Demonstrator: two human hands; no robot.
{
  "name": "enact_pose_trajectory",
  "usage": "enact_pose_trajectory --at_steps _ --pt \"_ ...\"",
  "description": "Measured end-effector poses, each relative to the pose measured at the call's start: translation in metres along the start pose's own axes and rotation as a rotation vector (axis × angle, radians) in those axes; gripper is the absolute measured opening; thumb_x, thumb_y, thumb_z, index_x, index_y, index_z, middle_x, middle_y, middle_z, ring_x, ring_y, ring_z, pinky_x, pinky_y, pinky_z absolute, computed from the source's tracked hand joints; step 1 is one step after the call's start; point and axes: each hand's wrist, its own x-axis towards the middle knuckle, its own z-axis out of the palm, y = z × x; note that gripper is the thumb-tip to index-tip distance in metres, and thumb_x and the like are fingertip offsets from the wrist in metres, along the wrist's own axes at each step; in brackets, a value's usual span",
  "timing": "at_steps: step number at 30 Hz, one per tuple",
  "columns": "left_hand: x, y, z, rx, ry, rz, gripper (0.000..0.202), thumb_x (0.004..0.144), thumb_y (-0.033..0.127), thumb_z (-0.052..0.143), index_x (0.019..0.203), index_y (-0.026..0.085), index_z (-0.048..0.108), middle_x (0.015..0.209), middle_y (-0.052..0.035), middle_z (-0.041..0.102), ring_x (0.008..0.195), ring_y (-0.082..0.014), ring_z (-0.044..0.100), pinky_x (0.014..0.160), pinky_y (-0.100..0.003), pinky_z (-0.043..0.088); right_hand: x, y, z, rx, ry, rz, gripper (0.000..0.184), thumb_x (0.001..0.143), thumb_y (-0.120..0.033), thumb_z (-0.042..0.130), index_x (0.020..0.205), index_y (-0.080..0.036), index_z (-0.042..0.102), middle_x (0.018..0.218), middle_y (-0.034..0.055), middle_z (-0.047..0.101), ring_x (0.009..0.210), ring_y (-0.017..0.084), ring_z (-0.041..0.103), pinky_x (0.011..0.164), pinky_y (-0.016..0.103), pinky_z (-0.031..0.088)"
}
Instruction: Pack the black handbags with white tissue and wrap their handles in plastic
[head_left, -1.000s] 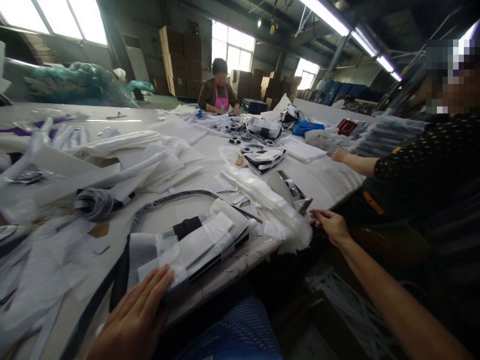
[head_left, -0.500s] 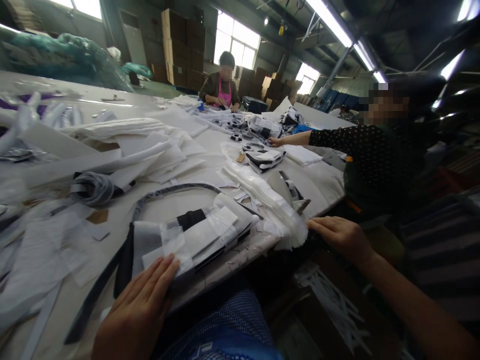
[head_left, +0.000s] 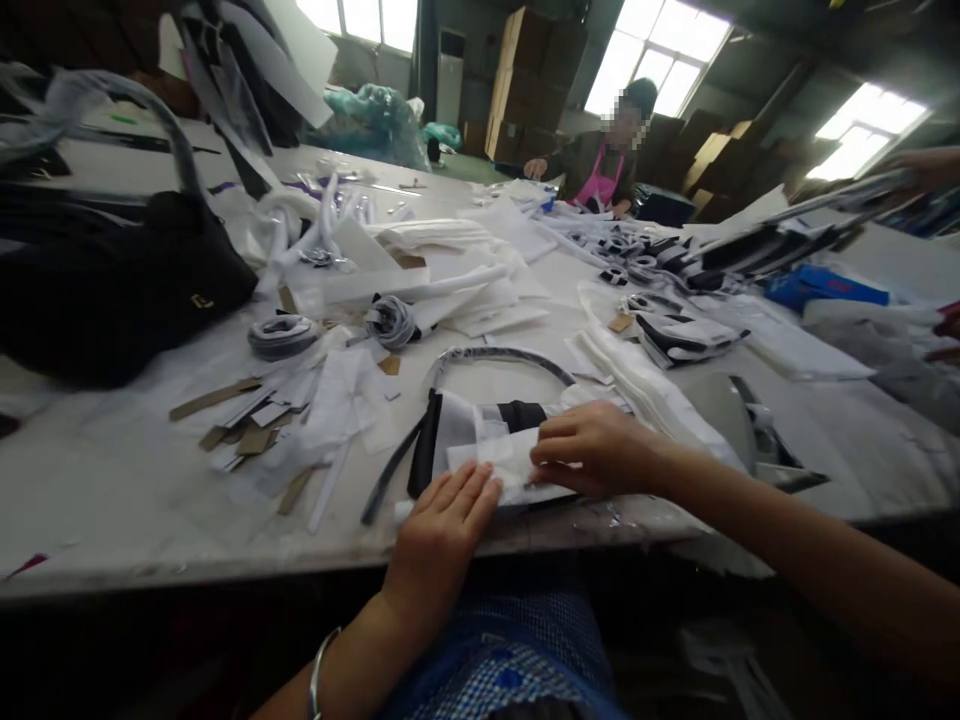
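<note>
In front of me a flat black handbag [head_left: 426, 445] lies near the table's front edge, partly covered by white wrapping [head_left: 517, 448]. Its long handle [head_left: 491, 352], sleeved in clear plastic, arches over the tabletop behind it. My left hand [head_left: 450, 510] rests on the wrapping's near left part with the fingers stretched out. At the right part of the wrapping is my right hand [head_left: 589, 448], fingers curled and pinching at the white layer. Its palm side is hidden, and it covers some of the bag.
On the left stands a black handbag [head_left: 142, 270]. Paper and cardboard scraps [head_left: 262, 425] and rolled grey straps [head_left: 390, 320] lie nearer. White padding strips [head_left: 652, 390] run along the right. Across the table a person in a pink apron [head_left: 600, 185] works; another person's hand reaches in at right.
My right hand has come from the table's edge onto the wrapped bag. My left hand stays on it. The view has swung left, bringing the black handbag into sight.
</note>
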Motion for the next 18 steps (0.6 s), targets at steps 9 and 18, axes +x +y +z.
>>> enact_pose_trajectory --at_steps 9,18 --pt "-0.002 0.002 0.002 -0.022 0.008 -0.043 0.031 0.1 0.012 0.045 0.124 0.019 0.064 0.137 -0.0064 0.064 0.126 -0.0229 0.061 0.105 -0.04 0.052 0.097 0.048 0.022 -0.038 -0.458 -0.035 0.022 0.087 -0.046 0.068 0.081 -0.027 0.076 0.08 0.0 0.075 0.068 0.015 0.062 0.055 0.027 0.026" --pt "0.01 0.001 -0.001 0.029 0.029 -0.041 0.023 0.101 0.02 0.047 0.113 0.021 0.066 0.144 -0.013 0.056 0.129 -0.0252 0.056 0.1 -0.04 0.051 0.127 0.043 0.017 -0.159 -0.629 0.027 0.029 0.08 -0.055 0.072 0.08 -0.028 0.081 0.069 0.0043 0.075 0.064 0.019 0.062 0.057 0.028 0.028"
